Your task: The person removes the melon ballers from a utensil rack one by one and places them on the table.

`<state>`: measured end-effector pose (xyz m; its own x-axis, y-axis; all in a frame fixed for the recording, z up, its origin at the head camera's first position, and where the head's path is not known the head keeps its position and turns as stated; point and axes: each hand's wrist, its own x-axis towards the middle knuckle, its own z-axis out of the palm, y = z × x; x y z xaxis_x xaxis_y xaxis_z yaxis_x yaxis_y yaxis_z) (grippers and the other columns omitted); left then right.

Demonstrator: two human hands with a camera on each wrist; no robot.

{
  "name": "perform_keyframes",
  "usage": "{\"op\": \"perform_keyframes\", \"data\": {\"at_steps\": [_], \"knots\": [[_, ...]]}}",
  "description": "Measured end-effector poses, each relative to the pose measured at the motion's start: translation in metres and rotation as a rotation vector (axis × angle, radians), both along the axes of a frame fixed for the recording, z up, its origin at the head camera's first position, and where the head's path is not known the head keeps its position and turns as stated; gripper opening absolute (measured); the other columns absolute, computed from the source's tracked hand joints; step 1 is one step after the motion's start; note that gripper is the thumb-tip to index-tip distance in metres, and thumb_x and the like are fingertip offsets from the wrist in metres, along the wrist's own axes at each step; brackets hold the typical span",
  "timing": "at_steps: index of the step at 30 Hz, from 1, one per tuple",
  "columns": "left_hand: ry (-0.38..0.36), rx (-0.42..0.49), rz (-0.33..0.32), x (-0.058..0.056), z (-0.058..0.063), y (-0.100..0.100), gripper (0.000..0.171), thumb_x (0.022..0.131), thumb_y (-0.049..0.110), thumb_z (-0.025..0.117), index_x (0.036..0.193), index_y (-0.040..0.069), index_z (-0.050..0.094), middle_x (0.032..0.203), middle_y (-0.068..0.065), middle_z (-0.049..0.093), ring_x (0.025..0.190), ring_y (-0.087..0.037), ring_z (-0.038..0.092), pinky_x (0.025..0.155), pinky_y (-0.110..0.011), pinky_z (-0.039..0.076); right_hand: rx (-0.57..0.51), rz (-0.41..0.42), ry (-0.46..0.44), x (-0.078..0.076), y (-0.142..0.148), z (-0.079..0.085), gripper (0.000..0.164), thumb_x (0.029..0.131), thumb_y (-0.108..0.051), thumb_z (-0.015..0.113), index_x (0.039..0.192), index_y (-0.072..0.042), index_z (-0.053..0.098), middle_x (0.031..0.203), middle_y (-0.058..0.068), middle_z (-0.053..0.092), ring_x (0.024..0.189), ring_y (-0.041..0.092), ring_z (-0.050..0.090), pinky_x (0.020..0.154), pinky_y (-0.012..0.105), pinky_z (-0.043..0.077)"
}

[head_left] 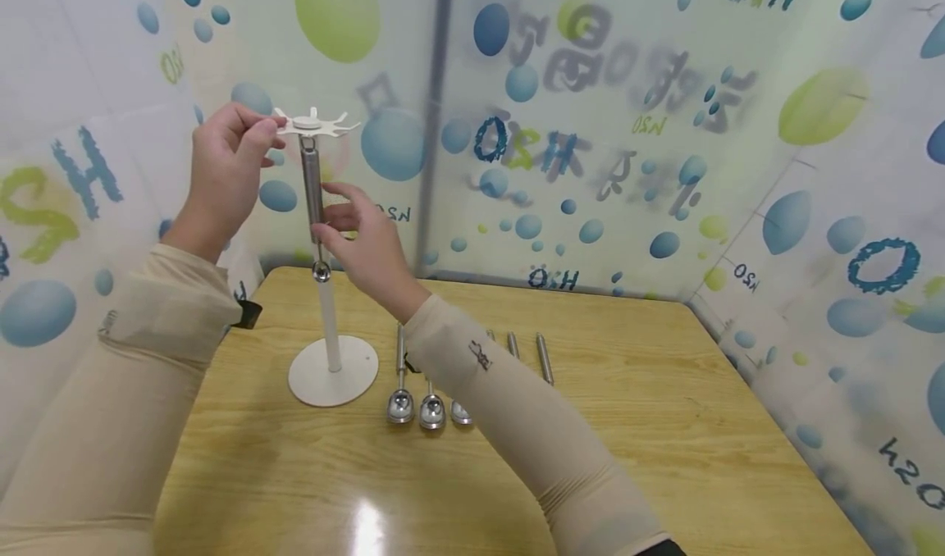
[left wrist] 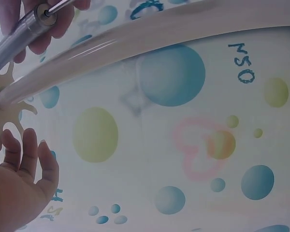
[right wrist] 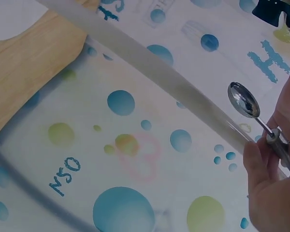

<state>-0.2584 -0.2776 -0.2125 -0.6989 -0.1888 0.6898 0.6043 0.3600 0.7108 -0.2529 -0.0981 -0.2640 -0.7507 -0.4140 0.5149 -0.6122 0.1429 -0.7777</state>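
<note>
A white stand (head_left: 329, 318) with a round base carries a ring of hooks (head_left: 317, 123) at its top. My left hand (head_left: 230, 166) pinches one of these hooks between thumb and fingers at the left side. A metal spoon with a thick steel handle (head_left: 312, 187) is upright just under the hooks, bowl down, close along the pole. Thumb and fingers of my right hand (head_left: 369, 240) hold that handle low down. In the right wrist view the spoon's small shiny bowl (right wrist: 243, 100) sticks out past my fingers. The left wrist view shows the handle (left wrist: 24, 38) beside the pole.
On the wooden table (head_left: 664, 408), right of the stand's base, several metal utensils lie in a row, such as a spoon (head_left: 400, 407) and a second spoon (head_left: 431, 412). My right forearm covers part of them. Patterned curtains (head_left: 591, 170) enclose the table.
</note>
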Motion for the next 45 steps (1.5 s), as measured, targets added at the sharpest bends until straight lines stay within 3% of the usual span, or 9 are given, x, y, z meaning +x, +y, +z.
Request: {"op": "perform_keyframes", "data": {"at_steps": [4,8,21,28,32,36,45], "knots": [[0.005,0.002,-0.002,0.001,0.0,0.0,0.015,0.103,0.025,0.05,0.092,0.02,0.059,0.111,0.01,0.064,0.095,-0.009,0.059,0.079,-0.024,0.045,-0.003,0.042,0.039,0.001,0.002,0.0,0.059,0.1,-0.003,0.063,0.153,-0.016,0.039,0.115,0.008,0.071,0.096,0.004,0.068,0.084,0.018,0.053],[0.008,0.012,-0.009,0.001,0.0,-0.001,0.016,0.103,0.025,0.05,0.091,0.02,0.059,0.11,0.01,0.065,0.095,-0.009,0.06,0.079,-0.024,0.045,-0.015,0.083,0.06,0.004,0.004,0.001,0.06,0.101,-0.001,0.06,0.155,-0.013,0.036,0.116,0.013,0.07,0.098,0.007,0.067,0.083,0.02,0.055],[-0.007,0.0,-0.012,0.001,-0.001,-0.001,0.015,0.103,0.026,0.05,0.093,0.02,0.059,0.113,0.008,0.064,0.097,-0.009,0.059,0.081,-0.025,0.044,-0.046,0.184,0.024,0.015,0.012,0.005,0.061,0.101,0.003,0.057,0.155,-0.013,0.034,0.117,0.016,0.066,0.102,0.014,0.067,0.08,0.023,0.057],[-0.024,-0.002,-0.001,0.001,-0.001,-0.002,0.016,0.104,0.026,0.049,0.093,0.02,0.058,0.113,0.011,0.063,0.095,-0.009,0.058,0.081,-0.024,0.044,-0.053,0.184,0.027,0.017,0.02,0.003,0.061,0.101,0.003,0.057,0.156,-0.013,0.033,0.119,0.019,0.066,0.105,0.015,0.067,0.081,0.024,0.058],[-0.026,-0.006,-0.003,0.001,0.0,-0.001,0.016,0.104,0.026,0.048,0.093,0.02,0.058,0.113,0.011,0.063,0.096,-0.009,0.058,0.08,-0.025,0.044,-0.072,0.185,0.018,0.014,0.03,-0.002,0.06,0.101,0.004,0.056,0.155,-0.011,0.034,0.12,0.022,0.065,0.104,0.018,0.067,0.081,0.031,0.059],[-0.017,-0.004,-0.005,0.003,0.0,-0.001,0.017,0.103,0.026,0.049,0.091,0.02,0.058,0.11,0.012,0.063,0.095,-0.008,0.059,0.08,-0.025,0.044,-0.082,0.167,-0.029,0.012,0.042,-0.008,0.059,0.101,0.004,0.056,0.154,-0.012,0.036,0.12,0.024,0.065,0.103,0.019,0.067,0.083,0.037,0.059],[0.007,0.002,-0.013,0.006,-0.001,-0.001,0.017,0.103,0.024,0.049,0.09,0.019,0.058,0.108,0.012,0.064,0.093,-0.008,0.06,0.079,-0.024,0.044,-0.115,0.11,-0.152,0.005,0.072,-0.024,0.06,0.102,0.002,0.056,0.155,-0.019,0.037,0.123,0.02,0.064,0.107,0.022,0.066,0.083,0.034,0.059]]}}
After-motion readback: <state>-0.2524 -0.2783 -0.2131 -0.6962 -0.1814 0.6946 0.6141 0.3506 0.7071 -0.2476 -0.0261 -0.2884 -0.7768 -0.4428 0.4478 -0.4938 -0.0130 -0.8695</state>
